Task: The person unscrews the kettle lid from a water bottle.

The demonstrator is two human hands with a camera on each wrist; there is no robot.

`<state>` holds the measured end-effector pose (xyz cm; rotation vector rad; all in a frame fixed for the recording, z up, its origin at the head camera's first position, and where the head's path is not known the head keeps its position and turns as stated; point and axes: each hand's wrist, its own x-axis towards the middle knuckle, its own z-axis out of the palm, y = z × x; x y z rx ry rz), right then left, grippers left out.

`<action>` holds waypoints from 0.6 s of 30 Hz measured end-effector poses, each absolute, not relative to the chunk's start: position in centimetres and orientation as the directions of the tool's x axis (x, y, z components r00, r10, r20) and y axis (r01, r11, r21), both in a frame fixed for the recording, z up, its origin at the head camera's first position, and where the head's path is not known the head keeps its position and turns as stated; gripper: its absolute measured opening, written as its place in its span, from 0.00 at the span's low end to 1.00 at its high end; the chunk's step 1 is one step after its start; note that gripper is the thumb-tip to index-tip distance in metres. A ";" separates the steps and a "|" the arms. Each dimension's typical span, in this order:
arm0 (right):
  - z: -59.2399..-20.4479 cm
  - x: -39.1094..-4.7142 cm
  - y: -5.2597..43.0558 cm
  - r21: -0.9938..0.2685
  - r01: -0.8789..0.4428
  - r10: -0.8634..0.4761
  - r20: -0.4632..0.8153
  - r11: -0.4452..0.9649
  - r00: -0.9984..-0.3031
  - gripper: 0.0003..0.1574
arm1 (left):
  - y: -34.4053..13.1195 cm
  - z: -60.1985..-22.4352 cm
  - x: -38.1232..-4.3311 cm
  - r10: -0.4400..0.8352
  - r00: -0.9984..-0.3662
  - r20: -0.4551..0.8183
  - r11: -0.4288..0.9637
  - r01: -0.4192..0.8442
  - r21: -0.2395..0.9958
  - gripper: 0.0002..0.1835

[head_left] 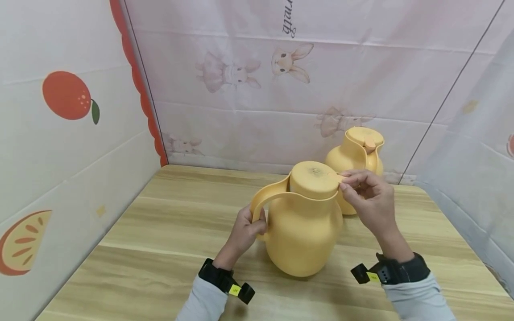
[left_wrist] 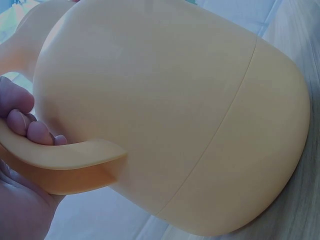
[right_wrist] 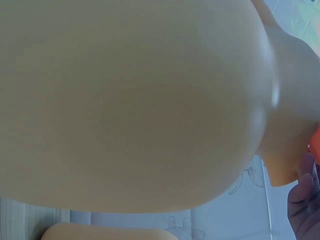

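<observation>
A yellow insulated jug (head_left: 301,240) with a round lid (head_left: 315,178) stands at the middle of the table, scuff marks on the lid's top. My left hand (head_left: 245,229) grips its looped handle (left_wrist: 65,156), fingers wrapped through the loop in the left wrist view. On the opposite side, my right hand (head_left: 371,198) pinches the small tab (head_left: 340,177) of the lid between thumb and fingers. In the right wrist view the fingertips (right_wrist: 301,190) are right at an orange part by the spout. The jug's body fills most of both wrist views.
Behind and to the right stands a second yellow jug (head_left: 357,154), partly hidden by the first jug and my right hand. The wooden table (head_left: 152,249) meets a rabbit-print cloth (head_left: 249,129) at the back, with fruit-print cloth (head_left: 80,178) on the left.
</observation>
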<state>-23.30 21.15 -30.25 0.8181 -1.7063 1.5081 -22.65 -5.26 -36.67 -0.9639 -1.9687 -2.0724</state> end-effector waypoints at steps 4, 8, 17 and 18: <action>-30.3 -23.2 21.0 -0.538 -0.829 -0.012 0.838 0.155 -0.546 0.06 | -5.3 -36.6 -22.5 0.328 -0.785 0.525 -0.141 0.509 0.849 0.08; -30.3 -22.9 20.9 -0.531 -0.823 -0.031 0.837 0.200 -0.547 0.06 | -5.3 -36.6 -22.5 0.329 -0.788 0.521 -0.144 0.503 0.852 0.08; -30.3 -22.8 21.1 -0.488 -0.805 -0.073 0.839 0.339 -0.539 0.10 | -5.3 -38.7 -23.9 0.324 -0.789 0.522 -0.163 0.497 0.852 0.08; -30.2 -22.8 21.1 -0.480 -0.800 -0.078 0.839 0.359 -0.539 0.10 | -5.3 -38.8 -24.0 0.322 -0.790 0.522 -0.164 0.496 0.853 0.07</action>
